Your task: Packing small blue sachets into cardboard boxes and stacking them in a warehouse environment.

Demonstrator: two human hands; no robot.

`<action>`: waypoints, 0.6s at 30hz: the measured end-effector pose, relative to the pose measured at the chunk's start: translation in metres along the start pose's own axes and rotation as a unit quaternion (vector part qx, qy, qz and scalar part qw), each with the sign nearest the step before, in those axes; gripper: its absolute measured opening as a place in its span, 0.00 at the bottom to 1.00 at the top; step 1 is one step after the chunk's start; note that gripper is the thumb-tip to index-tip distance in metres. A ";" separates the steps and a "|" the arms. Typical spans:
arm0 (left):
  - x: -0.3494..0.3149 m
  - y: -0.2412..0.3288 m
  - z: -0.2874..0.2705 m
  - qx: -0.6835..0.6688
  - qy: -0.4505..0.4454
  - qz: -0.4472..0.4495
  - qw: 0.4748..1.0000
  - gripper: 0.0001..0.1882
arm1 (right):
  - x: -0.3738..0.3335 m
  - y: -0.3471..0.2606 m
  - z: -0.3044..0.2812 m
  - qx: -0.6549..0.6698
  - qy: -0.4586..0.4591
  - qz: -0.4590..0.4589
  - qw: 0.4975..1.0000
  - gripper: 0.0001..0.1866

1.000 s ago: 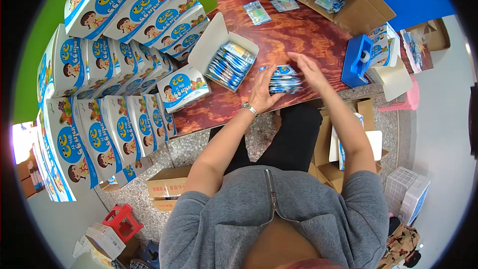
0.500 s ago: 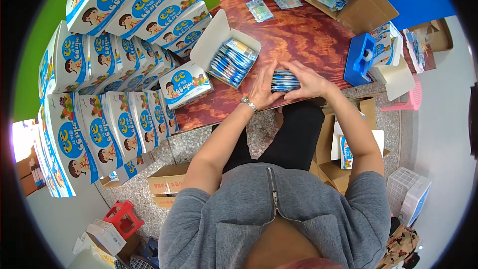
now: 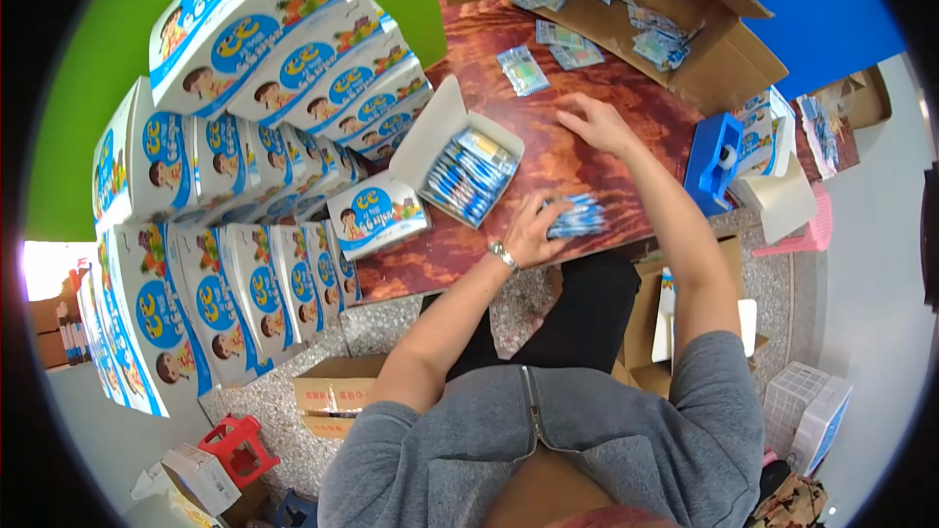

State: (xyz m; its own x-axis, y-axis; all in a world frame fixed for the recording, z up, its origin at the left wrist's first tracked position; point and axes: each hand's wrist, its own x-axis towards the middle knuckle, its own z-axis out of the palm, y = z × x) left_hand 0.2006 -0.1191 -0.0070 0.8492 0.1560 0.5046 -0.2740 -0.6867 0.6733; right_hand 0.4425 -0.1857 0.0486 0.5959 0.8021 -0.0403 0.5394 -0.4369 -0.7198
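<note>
Near the table's front edge, my left hand (image 3: 534,232) is closed around the near end of a bundle of small blue-and-white sachets (image 3: 579,216), which is a little blurred. My right hand (image 3: 599,125) is away from the bundle, above the table farther back, with its fingers stretched out and nothing in them. Just left of my left hand stands an open white carton (image 3: 452,205), its lid raised. Rows of similar sachets (image 3: 473,179) fill it. A closed carton (image 3: 377,218) with a blue cartoon print lies against its left side.
Tall stacks of printed cartons (image 3: 245,49) rise at the left. A cardboard box (image 3: 729,73) with loose sachets lies at the back, and several more sachets (image 3: 523,71) lie on the red patterned table (image 3: 626,198). A blue tape dispenser (image 3: 712,164) stands at the right edge.
My right hand has let go of the sachet bundle and moved farther back over the table. My left hand still holds the bundle. The whole view has shifted slightly.
</note>
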 end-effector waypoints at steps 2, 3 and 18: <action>0.002 -0.002 0.004 -0.009 -0.002 0.001 1.000 0.29 | 0.054 0.006 0.016 -0.089 0.068 0.037 0.993 0.26; 0.006 0.000 0.008 -0.016 -0.012 0.003 1.000 0.29 | 0.079 0.020 0.022 -0.096 0.107 0.047 0.989 0.29; 0.007 -0.005 0.002 -0.057 -0.049 -0.020 0.997 0.29 | 0.145 0.068 0.004 -0.281 0.036 -0.017 0.959 0.28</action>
State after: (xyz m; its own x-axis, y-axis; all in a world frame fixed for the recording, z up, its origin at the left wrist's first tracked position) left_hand 0.2091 -0.1162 -0.0081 0.8994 0.1077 0.4236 -0.2827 -0.5958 0.7517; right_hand 0.5631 -0.0979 -0.0093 0.6000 0.7990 0.0386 0.7831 -0.5769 -0.2321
